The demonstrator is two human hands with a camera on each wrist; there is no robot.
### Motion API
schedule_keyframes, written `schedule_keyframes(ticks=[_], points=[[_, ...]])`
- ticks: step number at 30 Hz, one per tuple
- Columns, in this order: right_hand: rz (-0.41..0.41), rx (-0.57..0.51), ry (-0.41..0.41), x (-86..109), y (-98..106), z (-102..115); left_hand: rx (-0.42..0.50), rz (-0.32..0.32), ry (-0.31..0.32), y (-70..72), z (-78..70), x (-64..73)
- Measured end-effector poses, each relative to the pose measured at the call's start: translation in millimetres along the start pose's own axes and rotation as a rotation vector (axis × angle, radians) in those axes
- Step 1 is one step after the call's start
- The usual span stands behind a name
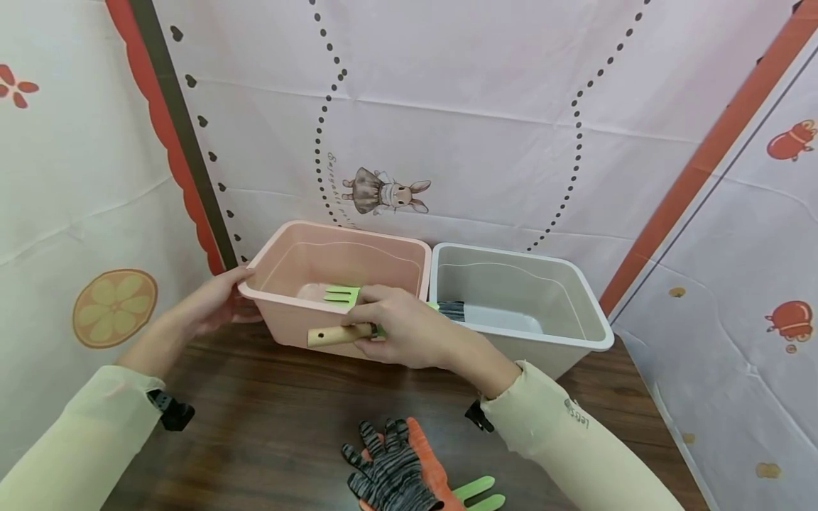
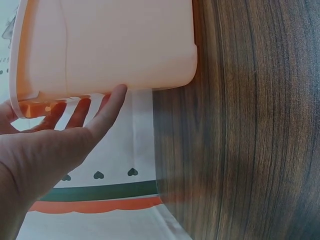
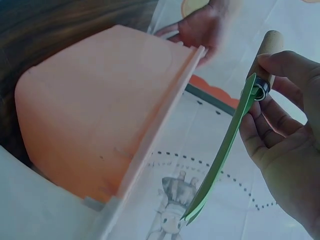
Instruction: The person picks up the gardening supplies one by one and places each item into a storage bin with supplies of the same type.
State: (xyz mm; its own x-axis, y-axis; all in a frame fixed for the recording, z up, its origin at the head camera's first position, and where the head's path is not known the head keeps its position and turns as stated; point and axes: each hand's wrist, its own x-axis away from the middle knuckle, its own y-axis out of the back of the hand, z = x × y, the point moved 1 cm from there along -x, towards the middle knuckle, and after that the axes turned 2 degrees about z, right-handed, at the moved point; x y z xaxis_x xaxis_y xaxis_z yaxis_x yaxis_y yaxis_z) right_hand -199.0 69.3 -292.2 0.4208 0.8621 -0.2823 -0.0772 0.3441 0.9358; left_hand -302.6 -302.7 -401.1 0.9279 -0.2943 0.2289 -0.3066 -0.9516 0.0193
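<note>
The left hand (image 1: 220,301) grips the near left corner of a pink plastic bin (image 1: 332,248); its fingertips press the side wall below the rim in the left wrist view. In front of that bin, the right hand (image 1: 409,326) holds a small garden tool by its wooden handle (image 1: 339,336). A green metal head (image 3: 215,165) extends from the handle's ferrule, seen nearly edge-on in the right wrist view. Green prongs (image 1: 341,295) show beyond the right fingers in the head view; I cannot tell whether they belong to the held tool.
A grey bin (image 1: 575,301) stands against the pink bin's right side, with a dark striped item (image 1: 452,310) inside. On the brown wooden table (image 1: 268,411) lie striped and orange gloves (image 1: 396,465), beside green prongs (image 1: 476,490). Printed cloth (image 1: 460,106) hangs behind and at both sides.
</note>
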Motion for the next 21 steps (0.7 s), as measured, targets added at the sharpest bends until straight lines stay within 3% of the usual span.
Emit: schedule_keyframes(ticks=[12, 18, 21], points=[[-0.021, 0.058, -0.036, -18.3, 8.8, -26.7, -0.008, -0.012, 0.005, 0.1, 5.3, -2.0], [-0.015, 0.078, -0.064, -24.4, 9.2, -35.3, -0.079, -0.025, -0.043, 1.2, 9.4, -5.5], [-0.009, 0.072, -0.067, -30.0, 9.6, -37.9, -0.070, -0.027, -0.041, 2.9, 9.1, -3.9]])
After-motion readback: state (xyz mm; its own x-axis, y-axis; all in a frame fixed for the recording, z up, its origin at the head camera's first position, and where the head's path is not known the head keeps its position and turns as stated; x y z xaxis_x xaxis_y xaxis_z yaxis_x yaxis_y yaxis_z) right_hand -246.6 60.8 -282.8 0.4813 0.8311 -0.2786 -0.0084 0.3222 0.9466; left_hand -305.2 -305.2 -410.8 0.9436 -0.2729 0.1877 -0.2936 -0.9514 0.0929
